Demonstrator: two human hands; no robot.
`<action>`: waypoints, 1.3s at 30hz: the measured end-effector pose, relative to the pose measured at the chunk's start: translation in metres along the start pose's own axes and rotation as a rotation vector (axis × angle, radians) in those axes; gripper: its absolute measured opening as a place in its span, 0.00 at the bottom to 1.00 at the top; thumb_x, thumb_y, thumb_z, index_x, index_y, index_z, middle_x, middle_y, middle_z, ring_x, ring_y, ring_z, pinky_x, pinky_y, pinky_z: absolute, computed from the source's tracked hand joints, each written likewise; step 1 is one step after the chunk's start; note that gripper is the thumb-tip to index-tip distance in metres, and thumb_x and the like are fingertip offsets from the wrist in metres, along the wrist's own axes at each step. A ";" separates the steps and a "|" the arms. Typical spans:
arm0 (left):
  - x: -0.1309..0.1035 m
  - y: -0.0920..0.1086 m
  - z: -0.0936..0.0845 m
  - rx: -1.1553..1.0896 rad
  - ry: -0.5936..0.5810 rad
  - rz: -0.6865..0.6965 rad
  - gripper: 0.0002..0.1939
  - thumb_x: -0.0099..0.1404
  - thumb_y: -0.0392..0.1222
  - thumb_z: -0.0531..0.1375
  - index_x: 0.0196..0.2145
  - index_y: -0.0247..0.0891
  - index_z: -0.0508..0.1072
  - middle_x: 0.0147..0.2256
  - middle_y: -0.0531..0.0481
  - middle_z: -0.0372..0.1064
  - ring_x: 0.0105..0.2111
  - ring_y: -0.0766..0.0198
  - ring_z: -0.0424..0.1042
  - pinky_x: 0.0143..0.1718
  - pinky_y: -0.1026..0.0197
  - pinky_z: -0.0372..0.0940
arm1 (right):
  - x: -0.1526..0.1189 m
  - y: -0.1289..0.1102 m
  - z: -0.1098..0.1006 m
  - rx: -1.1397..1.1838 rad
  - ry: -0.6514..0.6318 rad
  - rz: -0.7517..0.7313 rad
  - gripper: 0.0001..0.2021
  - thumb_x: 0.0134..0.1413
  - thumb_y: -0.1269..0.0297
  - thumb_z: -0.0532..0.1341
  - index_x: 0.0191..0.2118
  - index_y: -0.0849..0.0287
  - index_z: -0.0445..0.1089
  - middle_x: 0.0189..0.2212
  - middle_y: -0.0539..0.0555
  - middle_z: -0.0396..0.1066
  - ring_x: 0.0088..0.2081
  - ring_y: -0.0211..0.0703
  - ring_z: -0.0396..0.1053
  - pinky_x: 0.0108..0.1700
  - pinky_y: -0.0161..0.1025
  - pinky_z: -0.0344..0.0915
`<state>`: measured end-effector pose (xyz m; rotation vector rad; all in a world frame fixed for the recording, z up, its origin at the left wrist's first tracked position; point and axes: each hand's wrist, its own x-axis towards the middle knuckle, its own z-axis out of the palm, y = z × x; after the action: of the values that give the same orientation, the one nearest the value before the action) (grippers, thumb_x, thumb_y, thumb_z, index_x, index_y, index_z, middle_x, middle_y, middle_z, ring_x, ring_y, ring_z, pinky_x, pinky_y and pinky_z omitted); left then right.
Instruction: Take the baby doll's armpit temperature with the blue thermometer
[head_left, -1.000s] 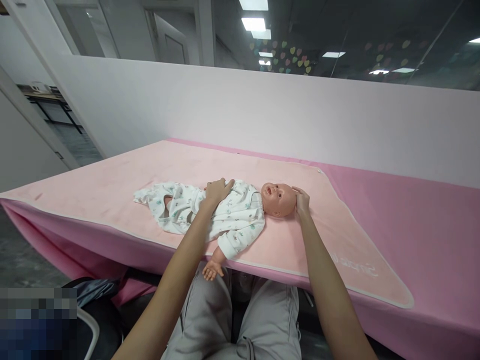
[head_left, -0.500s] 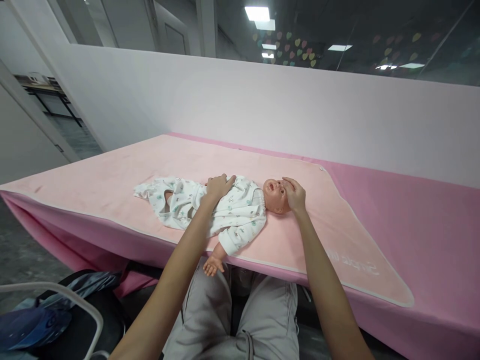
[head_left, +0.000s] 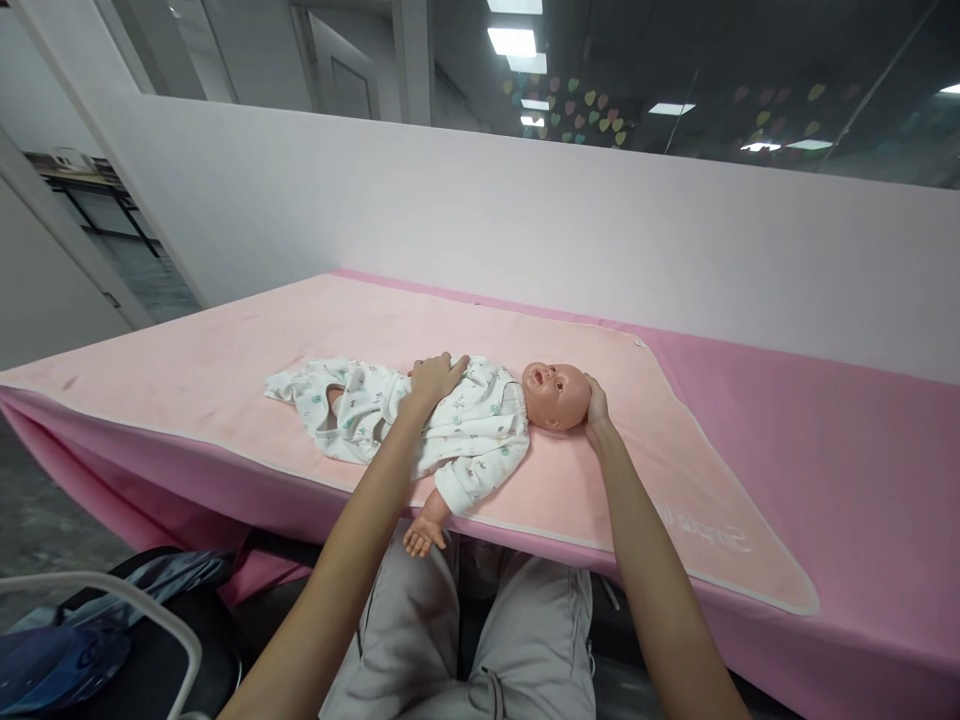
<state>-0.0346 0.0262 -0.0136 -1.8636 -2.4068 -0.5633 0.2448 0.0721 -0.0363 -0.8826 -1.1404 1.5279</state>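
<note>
A baby doll (head_left: 555,397) lies on its back on a pale pink mat (head_left: 247,330), head to the right. It wears a white printed outfit (head_left: 480,425), and one of its arms hangs over the mat's near edge. My left hand (head_left: 437,378) rests flat on the doll's belly, fingers stretched out. Against the crown of the doll's head lies my right hand (head_left: 597,408), cupped with its fingers partly hidden behind the head.
A darker pink cloth (head_left: 847,440) covers the table under the mat. Behind it runs a white wall (head_left: 525,220) with a window above. At lower left stands a black chair (head_left: 172,640) with a blue bag (head_left: 64,660) on it.
My right hand has slid from the doll's forehead to the crown of its head, uncovering the forehead. My left hand stays on the belly. The view has tilted slightly.
</note>
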 end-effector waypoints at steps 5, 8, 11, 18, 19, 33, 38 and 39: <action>-0.001 0.002 -0.002 0.001 -0.025 -0.019 0.32 0.64 0.60 0.37 0.41 0.33 0.69 0.39 0.36 0.72 0.44 0.49 0.69 0.47 0.51 0.54 | 0.000 0.002 -0.003 -0.003 0.021 0.068 0.20 0.49 0.53 0.51 0.38 0.59 0.73 0.35 0.55 0.76 0.39 0.50 0.72 0.40 0.46 0.70; 0.000 0.002 -0.002 -0.001 -0.026 -0.023 0.32 0.64 0.60 0.37 0.41 0.34 0.69 0.38 0.36 0.73 0.43 0.49 0.69 0.47 0.51 0.54 | 0.003 0.001 -0.005 -0.007 0.184 0.055 0.14 0.45 0.60 0.55 0.34 0.61 0.73 0.30 0.58 0.75 0.34 0.51 0.73 0.35 0.46 0.71; 0.000 0.001 -0.001 -0.007 -0.013 -0.012 0.32 0.64 0.60 0.36 0.41 0.34 0.69 0.37 0.36 0.73 0.42 0.49 0.70 0.47 0.51 0.54 | 0.005 -0.006 -0.006 -0.010 0.581 -0.092 0.13 0.43 0.65 0.54 0.35 0.61 0.70 0.28 0.57 0.74 0.31 0.47 0.72 0.34 0.45 0.71; 0.000 0.001 0.000 -0.014 0.008 0.001 0.32 0.64 0.60 0.37 0.40 0.33 0.70 0.38 0.36 0.73 0.42 0.49 0.69 0.47 0.50 0.53 | -0.015 -0.017 0.015 -0.423 0.653 -0.845 0.17 0.52 0.60 0.50 0.45 0.58 0.66 0.45 0.56 0.69 0.45 0.43 0.69 0.49 0.43 0.64; -0.001 0.001 -0.001 -0.018 0.007 0.001 0.32 0.64 0.60 0.37 0.40 0.33 0.70 0.37 0.36 0.73 0.42 0.49 0.69 0.47 0.50 0.53 | -0.018 -0.016 0.018 -0.557 0.553 -0.882 0.17 0.52 0.60 0.51 0.45 0.58 0.67 0.45 0.56 0.69 0.47 0.43 0.68 0.51 0.44 0.62; -0.001 0.001 -0.001 -0.018 0.003 0.001 0.33 0.64 0.60 0.37 0.41 0.32 0.70 0.38 0.35 0.72 0.43 0.48 0.69 0.47 0.50 0.53 | -0.012 -0.008 0.022 -0.578 0.429 -0.491 0.21 0.43 0.52 0.61 0.42 0.57 0.71 0.45 0.55 0.71 0.48 0.46 0.66 0.52 0.43 0.60; -0.001 -0.001 0.001 -0.029 0.009 0.005 0.33 0.63 0.60 0.37 0.41 0.33 0.69 0.37 0.36 0.73 0.41 0.49 0.70 0.46 0.51 0.53 | -0.011 -0.007 0.023 -0.513 0.483 -0.439 0.21 0.41 0.52 0.62 0.42 0.58 0.72 0.46 0.55 0.71 0.48 0.47 0.66 0.52 0.43 0.60; -0.001 -0.001 0.001 -0.031 0.010 0.000 0.33 0.63 0.61 0.37 0.41 0.33 0.69 0.37 0.36 0.73 0.41 0.49 0.70 0.47 0.51 0.53 | -0.010 -0.006 0.023 -0.498 0.489 -0.443 0.21 0.42 0.51 0.61 0.42 0.58 0.72 0.45 0.55 0.71 0.48 0.46 0.66 0.52 0.43 0.61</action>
<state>-0.0350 0.0259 -0.0151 -1.8677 -2.4054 -0.6122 0.2274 0.0572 -0.0240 -1.1580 -1.2540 0.6226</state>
